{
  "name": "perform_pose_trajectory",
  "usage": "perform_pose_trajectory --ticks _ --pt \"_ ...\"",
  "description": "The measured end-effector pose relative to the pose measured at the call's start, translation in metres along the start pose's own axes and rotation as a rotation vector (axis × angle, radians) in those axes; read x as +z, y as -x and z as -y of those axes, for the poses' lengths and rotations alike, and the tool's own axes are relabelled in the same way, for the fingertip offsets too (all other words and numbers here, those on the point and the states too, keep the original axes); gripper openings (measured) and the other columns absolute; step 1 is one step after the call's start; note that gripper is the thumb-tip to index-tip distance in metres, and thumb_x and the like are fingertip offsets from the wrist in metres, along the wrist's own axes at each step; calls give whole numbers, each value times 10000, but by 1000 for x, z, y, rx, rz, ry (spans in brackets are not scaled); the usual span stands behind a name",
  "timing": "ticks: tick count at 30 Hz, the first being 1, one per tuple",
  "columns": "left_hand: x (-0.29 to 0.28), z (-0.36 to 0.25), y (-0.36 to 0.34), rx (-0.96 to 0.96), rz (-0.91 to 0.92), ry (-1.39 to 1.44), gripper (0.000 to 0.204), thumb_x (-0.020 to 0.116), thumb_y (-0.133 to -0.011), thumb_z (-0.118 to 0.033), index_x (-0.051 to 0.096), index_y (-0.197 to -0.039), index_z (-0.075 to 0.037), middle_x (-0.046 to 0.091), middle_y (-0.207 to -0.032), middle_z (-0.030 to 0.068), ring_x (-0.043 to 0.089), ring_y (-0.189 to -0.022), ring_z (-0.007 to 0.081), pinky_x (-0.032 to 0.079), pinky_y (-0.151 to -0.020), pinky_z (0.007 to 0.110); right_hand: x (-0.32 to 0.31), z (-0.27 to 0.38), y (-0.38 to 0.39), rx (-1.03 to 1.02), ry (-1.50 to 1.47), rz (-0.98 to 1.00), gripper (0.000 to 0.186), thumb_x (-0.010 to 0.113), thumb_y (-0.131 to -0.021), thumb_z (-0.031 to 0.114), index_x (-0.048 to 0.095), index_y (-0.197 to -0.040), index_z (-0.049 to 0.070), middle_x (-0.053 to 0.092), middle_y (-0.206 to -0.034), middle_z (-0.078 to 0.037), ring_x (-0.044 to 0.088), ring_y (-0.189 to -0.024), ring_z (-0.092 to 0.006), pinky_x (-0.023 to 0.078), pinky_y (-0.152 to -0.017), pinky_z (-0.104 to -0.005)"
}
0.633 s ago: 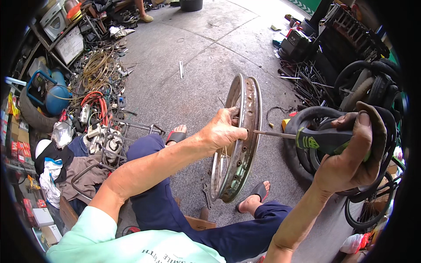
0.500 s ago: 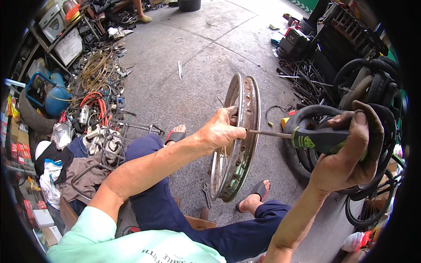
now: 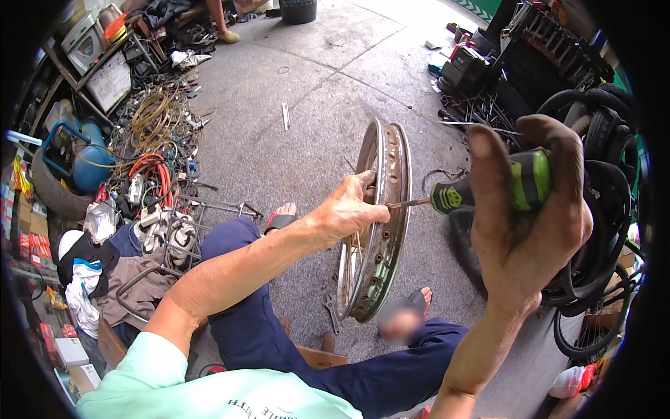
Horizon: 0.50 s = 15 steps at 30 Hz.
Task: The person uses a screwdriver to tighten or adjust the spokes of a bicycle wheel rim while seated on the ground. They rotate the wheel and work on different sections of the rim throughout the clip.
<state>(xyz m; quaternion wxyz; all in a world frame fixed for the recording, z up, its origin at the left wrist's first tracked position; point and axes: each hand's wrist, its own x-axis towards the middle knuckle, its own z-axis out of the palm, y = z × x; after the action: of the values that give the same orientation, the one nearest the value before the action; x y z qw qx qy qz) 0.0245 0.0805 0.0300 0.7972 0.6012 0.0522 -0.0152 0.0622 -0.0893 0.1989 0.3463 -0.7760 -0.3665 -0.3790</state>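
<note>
A worn metal wheel rim [image 3: 396,164] stands nearly upright in front of me, its drilled outer channel turned to the right. My left hand [image 3: 349,208] grips the rim's near left side, thumb at the edge of the channel. Inside the rim some thin spokes show. The tip of a screwdriver [image 3: 451,197] with a green and black handle meets the channel just beside that thumb. Around the handle's end my right hand [image 3: 527,230] is curled, thumb and fingers on opposite sides of it. The palm hides part of the grip.
Tangled cables [image 3: 150,115], a blue tank [image 3: 91,160] and a metal frame [image 3: 209,209] crowd the left. Black tyres [image 3: 607,133] and a bicycle wheel [image 3: 593,335] are on the right. A wrench [image 3: 331,313] lies below the rim. Another person's foot [image 3: 229,35] shows at the far left.
My right hand has shifted left and turned around the screwdriver handle, with its fingers now pointing up. The screwdriver has tilted and foreshortened. My left hand and the rim stay nearly where they were.
</note>
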Motion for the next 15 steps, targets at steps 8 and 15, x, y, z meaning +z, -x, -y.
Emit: perform_pose_trajectory --ticks 8,15 --pt "2 -6 1 -65 -25 22 702 712 -746 -42 418 -1364 112 643 -1052 96 589 -910 119 510 -796 271 -13 -6 -5 89 -127 253 422 841 -778 93 586 -1110 39 629 -822 -31 575 -678 -73 476 -627 -222" --pt "-7 10 -7 -1 -67 -188 607 710 -795 -161 500 -1305 92 628 -1003 56 565 -912 111 484 -839 290 -11 -12 -9 12 -290 341 402 812 -813 113 561 -1120 44 658 -761 -40 622 -650 -92 497 -616 -230"
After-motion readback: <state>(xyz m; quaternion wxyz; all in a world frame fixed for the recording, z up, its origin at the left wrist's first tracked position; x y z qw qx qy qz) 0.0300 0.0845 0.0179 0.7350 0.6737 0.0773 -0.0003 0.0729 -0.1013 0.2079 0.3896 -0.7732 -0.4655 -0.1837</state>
